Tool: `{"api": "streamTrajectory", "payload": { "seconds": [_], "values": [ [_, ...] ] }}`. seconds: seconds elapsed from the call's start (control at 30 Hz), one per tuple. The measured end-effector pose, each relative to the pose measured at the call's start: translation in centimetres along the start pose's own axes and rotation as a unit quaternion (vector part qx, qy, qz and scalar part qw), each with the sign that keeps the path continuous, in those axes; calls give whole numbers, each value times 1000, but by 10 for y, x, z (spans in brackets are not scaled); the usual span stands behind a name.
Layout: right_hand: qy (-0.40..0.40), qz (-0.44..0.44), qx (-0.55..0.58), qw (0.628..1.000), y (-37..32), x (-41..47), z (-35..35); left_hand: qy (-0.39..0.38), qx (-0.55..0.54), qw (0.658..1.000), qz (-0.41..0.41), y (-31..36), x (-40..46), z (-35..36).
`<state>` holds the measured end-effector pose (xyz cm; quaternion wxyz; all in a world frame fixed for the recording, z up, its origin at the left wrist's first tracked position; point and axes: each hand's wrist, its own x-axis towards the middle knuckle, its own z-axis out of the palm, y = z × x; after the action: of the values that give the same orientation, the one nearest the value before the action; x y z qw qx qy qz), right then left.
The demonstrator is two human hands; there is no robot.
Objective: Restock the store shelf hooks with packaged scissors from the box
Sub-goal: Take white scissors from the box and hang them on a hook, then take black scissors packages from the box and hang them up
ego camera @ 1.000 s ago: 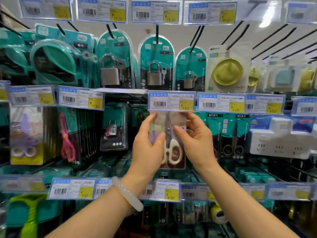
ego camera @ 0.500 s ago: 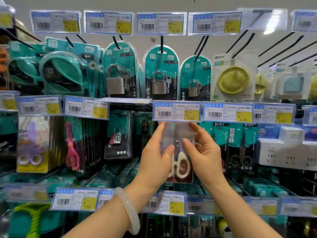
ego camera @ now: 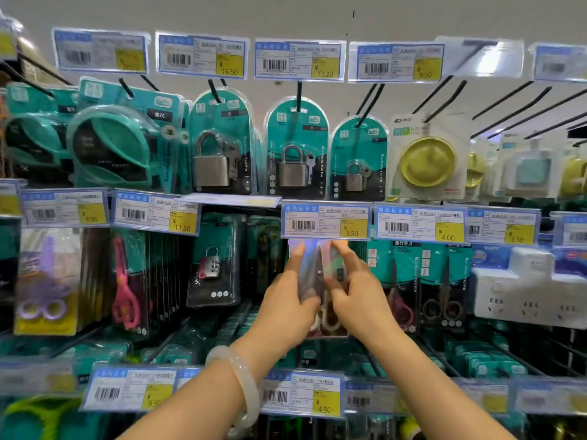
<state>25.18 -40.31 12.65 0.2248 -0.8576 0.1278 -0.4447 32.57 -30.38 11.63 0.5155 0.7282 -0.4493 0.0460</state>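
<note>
Below the 3.50 price tag [ego camera: 325, 221], both hands, left [ego camera: 287, 308] and right [ego camera: 359, 301], apparently pinch the scissors pack [ego camera: 317, 274], arms raised

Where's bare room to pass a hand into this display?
Free: bare hooks upper right, above the yellow disc pack. Crowded: the padlock packs, and the 3.50 tag where left hand and right hand hold the scissors pack.

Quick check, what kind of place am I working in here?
Likely a shop's hardware aisle: price tags on rails, packaged padlocks hanging on hooks, and both hands holding a scissors pack.
</note>
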Motion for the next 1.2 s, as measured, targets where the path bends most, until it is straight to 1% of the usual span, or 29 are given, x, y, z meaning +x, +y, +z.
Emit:
{"api": "streamTrajectory", "payload": {
  "seconds": [0.07,0.17,0.23,0.3,0.4,0.47,0.53,0.63,0.7,0.77,0.83,0.87,0.93,1.0,1.13,1.2],
  "values": [
    [-18,8,-31,999,-3,-6,-1,-13,59,998,-15,-1,-3,-1],
    [-41,17,-44,998,-10,-23,0,20,174,984,-3,2,-14,-2],
    [-32,-6,-63,998,-14,-34,0,23,230,972,38,6,-22,2],
    [-18,-21,-90,996,-16,-46,-3,40,286,951,114,9,-30,9],
    [-11,4,-142,990,-10,-67,-19,60,327,924,187,12,-36,31],
    [5,33,-183,982,0,-84,-37,31,340,913,223,21,-46,47],
    [7,81,-227,971,10,-102,-59,-9,341,906,249,33,-58,67],
    [-7,146,-321,936,37,-134,-94,-42,319,905,278,58,-81,99],
    [-17,181,-369,912,61,-161,-122,-104,310,905,272,78,-100,122],
    [-39,217,-410,885,75,-188,-152,-153,322,893,275,100,-120,147],
    [-62,256,-431,863,87,-219,-184,-235,328,869,287,116,-139,183],
    [-80,282,-436,851,92,-231,-197,-259,334,858,292,120,-147,199],
    [-122,340,-446,819,101,-263,-229,-275,323,853,303,138,-167,238],
    [-143,381,-453,793,113,-299,-264,-294,294,856,307,158,-190,280],
    [-148,431,-464,759,137,-373,-333,-385,277,820,320,208,-239,355],
    [-150,450,-466,747,151,-405,-363,-409,262,809,331,228,-264,387]
  ]
}}
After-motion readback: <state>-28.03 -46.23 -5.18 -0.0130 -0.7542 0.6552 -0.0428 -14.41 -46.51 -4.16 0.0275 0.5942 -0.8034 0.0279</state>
